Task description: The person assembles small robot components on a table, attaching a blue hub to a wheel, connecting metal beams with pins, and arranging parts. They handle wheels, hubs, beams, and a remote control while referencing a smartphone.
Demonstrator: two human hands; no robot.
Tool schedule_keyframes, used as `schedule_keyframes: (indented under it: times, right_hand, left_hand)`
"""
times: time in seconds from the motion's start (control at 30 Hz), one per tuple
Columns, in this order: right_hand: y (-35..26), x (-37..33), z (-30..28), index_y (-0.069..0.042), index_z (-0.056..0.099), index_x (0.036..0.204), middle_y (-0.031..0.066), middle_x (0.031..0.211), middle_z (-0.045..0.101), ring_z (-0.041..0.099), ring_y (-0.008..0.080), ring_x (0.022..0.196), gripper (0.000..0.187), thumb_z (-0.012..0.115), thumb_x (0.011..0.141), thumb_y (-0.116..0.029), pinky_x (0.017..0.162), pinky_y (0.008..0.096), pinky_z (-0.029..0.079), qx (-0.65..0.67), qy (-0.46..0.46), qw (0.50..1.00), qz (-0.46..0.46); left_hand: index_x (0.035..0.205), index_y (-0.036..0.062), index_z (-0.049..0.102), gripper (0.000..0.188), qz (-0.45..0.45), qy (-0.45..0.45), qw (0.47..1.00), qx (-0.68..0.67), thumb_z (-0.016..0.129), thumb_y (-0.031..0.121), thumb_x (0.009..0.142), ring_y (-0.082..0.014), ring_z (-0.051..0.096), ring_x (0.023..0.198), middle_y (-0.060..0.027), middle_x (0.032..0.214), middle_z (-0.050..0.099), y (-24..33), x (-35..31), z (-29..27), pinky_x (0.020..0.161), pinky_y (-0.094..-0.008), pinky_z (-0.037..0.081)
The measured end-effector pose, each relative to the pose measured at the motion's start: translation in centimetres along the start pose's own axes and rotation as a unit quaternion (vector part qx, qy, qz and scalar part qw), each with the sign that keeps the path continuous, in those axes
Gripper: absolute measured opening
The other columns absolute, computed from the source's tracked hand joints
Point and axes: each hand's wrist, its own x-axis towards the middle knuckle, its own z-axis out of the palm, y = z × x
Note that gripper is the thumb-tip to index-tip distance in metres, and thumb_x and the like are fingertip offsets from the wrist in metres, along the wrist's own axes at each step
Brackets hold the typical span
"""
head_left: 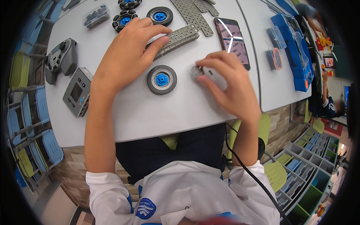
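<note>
My left hand (129, 52) is closed on a long grey perforated beam (179, 40), thumb and fingers around its near end. My right hand (232, 82) grips a small grey block-shaped part (208, 75) between thumb and fingers, just above or on the table; the fingers cover much of it. Between my hands a wheel (162, 80) with a black tyre and blue hub lies flat. A second such wheel (160, 16) lies beyond my left hand, beside a roller-rimmed wheel (124, 21), with another roller wheel (129, 3) behind it.
A grey game controller (61, 60) and a grey box with a screen (78, 92) sit at the left. Near the far edge stands a clear box of small parts (96, 17). More grey perforated plates (193, 17) lie beside a phone (233, 41). A blue case (294, 52) occupies the neighbouring table (277, 93).
</note>
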Motion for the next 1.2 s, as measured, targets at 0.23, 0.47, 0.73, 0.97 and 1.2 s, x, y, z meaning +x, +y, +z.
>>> schedule_keyframes:
  times: [0.23,0.47,0.73,0.97,1.2]
  right_hand:
    - [3.0,5.1,-1.6,-0.005,0.08,0.124,0.0135,0.108,0.075,0.071,0.0317,0.095,0.027,0.085,0.099,-0.011,0.086,0.0416,0.057,-0.002,0.016,1.0,-0.026]
    - [3.1,5.3,0.3,-0.007,0.081,0.126,0.0093,0.108,0.075,0.068,0.0263,0.09,0.03,0.086,0.097,-0.012,0.08,0.0379,0.056,0.011,0.013,1.0,-0.014]
    - [2.6,5.0,-0.5,-0.005,0.081,0.126,0.0103,0.11,0.075,0.067,0.0246,0.087,0.031,0.087,0.096,-0.01,0.077,0.0365,0.055,-0.002,0.035,0.999,-0.002]
    - [-0.6,1.0,-1.7,-0.001,0.076,0.114,0.015,0.103,0.076,0.073,0.0338,0.086,0.02,0.084,0.096,-0.008,0.079,0.0422,0.058,-0.062,-0.031,0.992,0.11]
    - [-0.4,0.4,-0.4,-0.001,0.075,0.111,0.0151,0.096,0.074,0.075,0.0336,0.084,0.014,0.08,0.099,-0.004,0.076,0.0427,0.058,-0.046,-0.037,0.991,0.12]
  left_hand:
    - [0.13,0.0076,0.082,0.025,0.021,-0.015,1.0,-0.016,0.07,0.012,0.109,-0.0295,0.061,0.102,-0.0114,0.101,0.067,-0.5,-0.2,0.3,0.095,-0.042,0.05]
    - [0.129,0.007,0.082,0.024,0.036,-0.013,0.998,-0.054,0.07,0.009,0.109,-0.0304,0.063,0.101,-0.0117,0.102,0.068,-0.6,-0.4,0.6,0.094,-0.0427,0.051]
    - [0.118,0.0034,0.082,0.019,0.045,0.01,0.999,-0.029,0.071,0.013,0.105,-0.0347,0.068,0.106,-0.0135,0.101,0.071,-0.3,-0.2,0.7,0.094,-0.047,0.056]
    - [0.122,0.0064,0.081,0.032,0.05,0.06,0.996,-0.04,0.088,0.024,0.096,-0.0316,0.062,0.1,-0.011,0.103,0.068,0.5,0.5,1.0,0.091,-0.0428,0.052]
    - [0.122,0.008,0.082,0.039,0.051,0.06,0.997,-0.015,0.093,0.029,0.091,-0.032,0.064,0.1,-0.0107,0.101,0.066,1.6,0.8,1.7,0.091,-0.0437,0.053]
